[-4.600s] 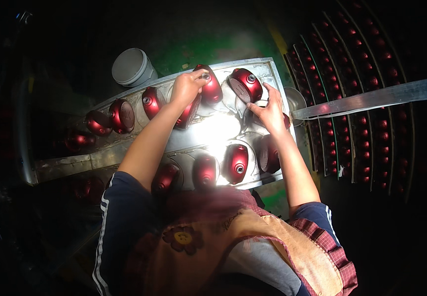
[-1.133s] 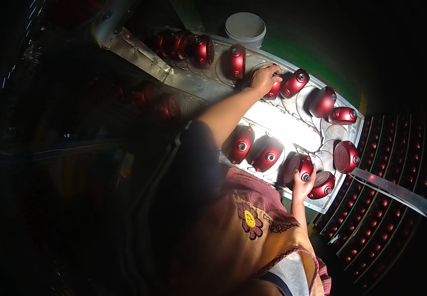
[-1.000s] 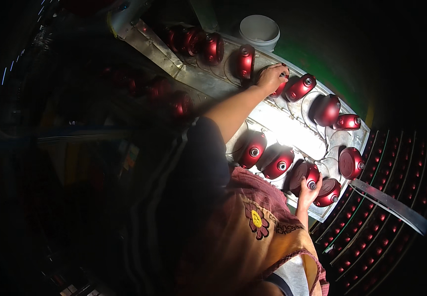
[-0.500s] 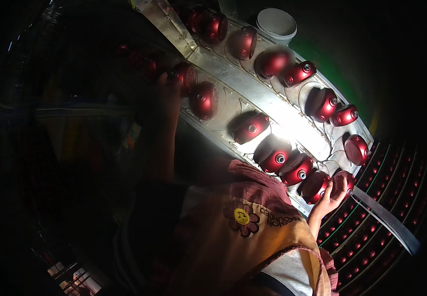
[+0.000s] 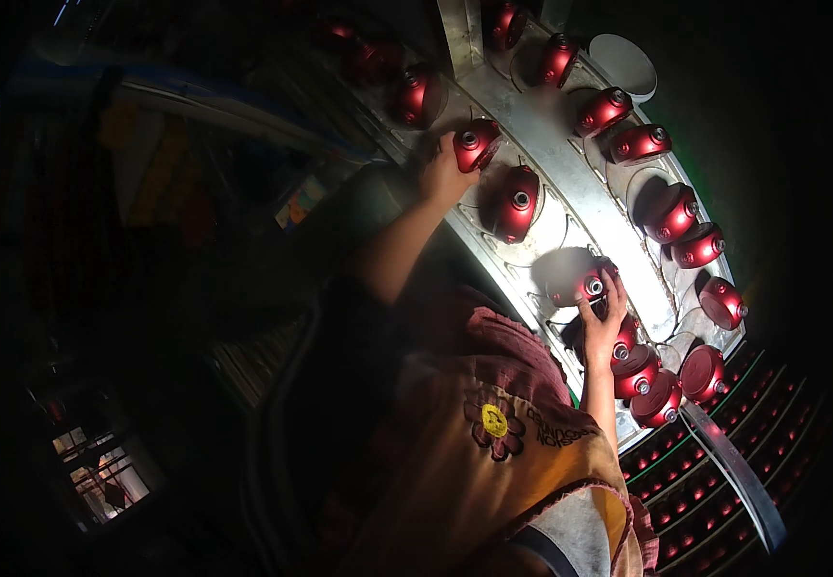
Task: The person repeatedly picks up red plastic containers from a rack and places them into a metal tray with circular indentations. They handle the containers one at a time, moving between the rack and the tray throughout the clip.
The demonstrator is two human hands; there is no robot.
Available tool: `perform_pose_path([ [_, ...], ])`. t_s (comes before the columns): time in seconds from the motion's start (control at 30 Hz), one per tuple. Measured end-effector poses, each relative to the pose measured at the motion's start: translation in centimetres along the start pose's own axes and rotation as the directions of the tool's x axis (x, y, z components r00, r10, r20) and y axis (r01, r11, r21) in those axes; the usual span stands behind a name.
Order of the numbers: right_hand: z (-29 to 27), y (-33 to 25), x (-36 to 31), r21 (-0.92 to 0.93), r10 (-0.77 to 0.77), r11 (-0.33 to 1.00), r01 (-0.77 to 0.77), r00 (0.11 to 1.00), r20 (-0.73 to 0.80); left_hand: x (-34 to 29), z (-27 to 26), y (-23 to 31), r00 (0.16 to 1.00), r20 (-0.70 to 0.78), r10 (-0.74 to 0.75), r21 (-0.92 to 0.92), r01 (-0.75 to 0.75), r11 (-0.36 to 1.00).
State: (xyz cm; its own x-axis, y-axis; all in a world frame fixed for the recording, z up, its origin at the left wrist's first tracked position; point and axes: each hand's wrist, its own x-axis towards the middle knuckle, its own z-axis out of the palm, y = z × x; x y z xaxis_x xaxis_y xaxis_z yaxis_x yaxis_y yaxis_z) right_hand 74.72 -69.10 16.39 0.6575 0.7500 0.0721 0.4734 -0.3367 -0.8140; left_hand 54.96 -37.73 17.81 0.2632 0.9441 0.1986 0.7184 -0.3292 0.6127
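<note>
Several glossy red rounded bottles, each with a flat side and a short metal neck, stand on a pale metal conveyor (image 5: 566,144) that runs diagonally. My left hand (image 5: 447,176) is closed around one red bottle (image 5: 477,142) at the conveyor's near edge. Between the two hands another red bottle (image 5: 518,200) stands untouched. Farther right, my right hand (image 5: 605,313) grips a red bottle (image 5: 588,281), with thumb and fingers around its neck side. Just beyond that hand, more red bottles (image 5: 636,370) crowd together, partly hidden by it.
A white round tub (image 5: 622,65) sits beyond the conveyor's far edge. A curved metal strip (image 5: 736,476) sticks out from its right end. Rows of small red items (image 5: 691,500) lie below there. An apron with a flower patch (image 5: 495,421) covers my front.
My right hand has moved from the bottles at the conveyor's right end back to one nearer the middle. My left hand has come into the light, holding a bottle. The view has shifted.
</note>
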Motion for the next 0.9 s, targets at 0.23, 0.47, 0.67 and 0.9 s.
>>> perform_pose_path([
  [0.23,0.7,6.0,-1.3,0.03,0.12,0.993,-0.116,0.945,-0.304,-5.6,1.2,3.8,0.986,-0.054,0.158,-0.019,-0.16,0.987],
  [0.47,-2.5,9.8,-4.5,0.156,0.09,0.987,-0.033,0.924,-0.372,-13.5,5.1,10.8,0.727,0.128,0.675,-0.444,-0.567,0.694],
  [0.67,-6.6,12.0,-7.3,0.232,0.129,0.97,-0.068,0.958,-0.255,-18.1,9.3,13.6,0.656,0.313,0.687,-0.466,-0.524,0.713],
  [0.9,-13.2,15.5,-14.0,0.458,0.26,0.883,-0.101,0.918,-0.299,-25.3,9.1,18.1,0.694,0.396,0.601,-0.421,-0.444,0.791],
])
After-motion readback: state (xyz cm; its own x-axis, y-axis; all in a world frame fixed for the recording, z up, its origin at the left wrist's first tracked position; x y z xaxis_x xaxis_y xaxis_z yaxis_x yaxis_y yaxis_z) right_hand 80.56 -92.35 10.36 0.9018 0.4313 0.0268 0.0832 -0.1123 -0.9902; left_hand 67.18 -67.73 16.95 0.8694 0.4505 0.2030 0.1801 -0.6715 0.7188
